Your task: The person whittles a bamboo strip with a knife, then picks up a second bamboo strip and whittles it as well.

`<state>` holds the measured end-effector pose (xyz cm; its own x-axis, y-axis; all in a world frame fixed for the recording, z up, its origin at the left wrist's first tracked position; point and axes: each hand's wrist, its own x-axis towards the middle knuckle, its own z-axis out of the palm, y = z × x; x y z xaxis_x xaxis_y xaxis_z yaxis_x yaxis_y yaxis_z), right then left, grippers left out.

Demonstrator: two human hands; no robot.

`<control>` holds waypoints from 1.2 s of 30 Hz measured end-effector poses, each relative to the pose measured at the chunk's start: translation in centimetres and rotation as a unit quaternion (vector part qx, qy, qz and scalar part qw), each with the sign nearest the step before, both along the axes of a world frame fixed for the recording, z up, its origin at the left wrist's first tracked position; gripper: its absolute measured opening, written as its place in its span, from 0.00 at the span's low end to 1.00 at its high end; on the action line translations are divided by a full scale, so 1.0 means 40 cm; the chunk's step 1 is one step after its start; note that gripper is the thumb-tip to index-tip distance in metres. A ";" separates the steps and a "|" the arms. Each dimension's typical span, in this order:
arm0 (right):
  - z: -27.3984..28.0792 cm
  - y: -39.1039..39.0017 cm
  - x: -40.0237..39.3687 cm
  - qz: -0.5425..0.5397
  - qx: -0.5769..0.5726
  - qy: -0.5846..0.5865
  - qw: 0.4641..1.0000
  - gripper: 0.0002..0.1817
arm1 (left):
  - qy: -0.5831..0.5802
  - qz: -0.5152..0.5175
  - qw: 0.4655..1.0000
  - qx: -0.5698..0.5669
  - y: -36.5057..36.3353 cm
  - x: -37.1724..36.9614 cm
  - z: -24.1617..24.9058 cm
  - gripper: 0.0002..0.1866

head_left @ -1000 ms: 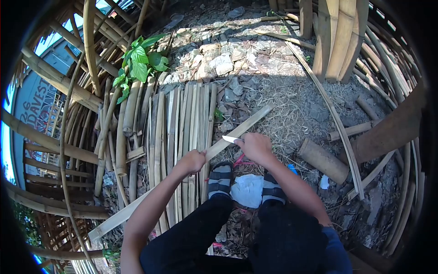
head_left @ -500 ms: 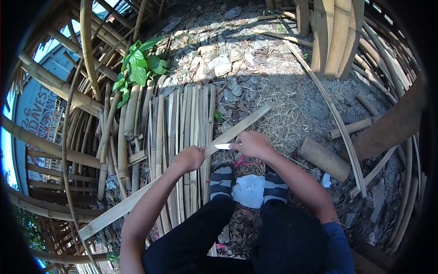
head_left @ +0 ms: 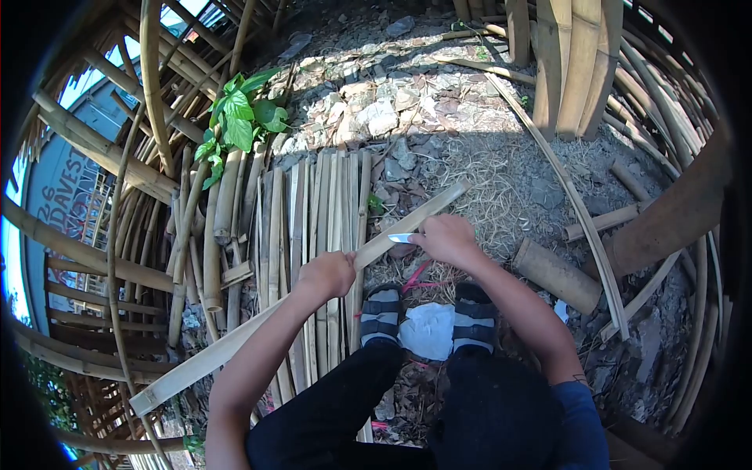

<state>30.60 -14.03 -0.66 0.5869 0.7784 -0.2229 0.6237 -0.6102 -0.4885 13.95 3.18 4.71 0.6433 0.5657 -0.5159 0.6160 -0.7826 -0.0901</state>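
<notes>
At the far left of the frame a blue wall (head_left: 48, 188) with painted letters shows behind crossed bamboo poles (head_left: 90, 248). The lower end of a long bamboo strip (head_left: 192, 368) sits at the lower left, and the strip slants up, under the left forearm, to just right of the frame's centre. A green plant (head_left: 237, 117) grows at the upper left, above a row of split strips (head_left: 276, 223) lying side by side on the ground, with the slanting strip crossing over them. The left hand (head_left: 327, 274) is closed in a fist around that strip, near the row's right edge. Pink string (head_left: 417, 274) and a pale sheet (head_left: 427, 329) lie by the person's sandals (head_left: 381, 317). The knife (head_left: 401, 238) has its blade over the strip's upper part; the right hand (head_left: 448, 236) is curled around its handle, which is hidden. The strip is already split to a long, flat shape, but whether its face or edges are fully trimmed cannot be told, nor whether the strips in the row have had the same cutting. Thin, curly shavings (head_left: 489, 184) litter the ground right of centre, which suggests a fair amount of cutting is done. Further right lies a short, thick bamboo piece (head_left: 556, 274).
</notes>
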 end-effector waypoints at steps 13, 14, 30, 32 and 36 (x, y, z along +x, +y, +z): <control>-0.020 -0.031 -0.027 0.000 0.039 -0.018 0.999 0.22 | 0.002 -0.003 1.000 0.019 -0.040 0.011 0.036 0.30; -0.017 -0.029 -0.019 -0.012 0.031 -0.029 0.999 0.22 | -0.002 -0.003 1.000 0.024 -0.046 0.009 0.040 0.30; -0.007 -0.052 -0.054 -0.017 0.100 0.045 0.994 0.21 | 0.002 -0.011 1.000 0.024 -0.055 0.014 0.050 0.31; -0.070 -0.036 -0.054 -0.013 0.099 -0.007 0.995 0.21 | 0.009 -0.010 1.000 0.021 -0.048 0.014 0.041 0.31; -0.063 -0.040 -0.051 -0.036 0.089 -0.032 0.995 0.22 | 0.003 -0.013 1.000 0.006 -0.031 0.008 0.028 0.31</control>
<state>28.55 -15.62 -3.18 0.6508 0.7578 -0.0465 0.6148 -0.5620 -0.5534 14.26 1.92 5.82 0.6545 0.5547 -0.5137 0.5950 -0.7972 -0.1027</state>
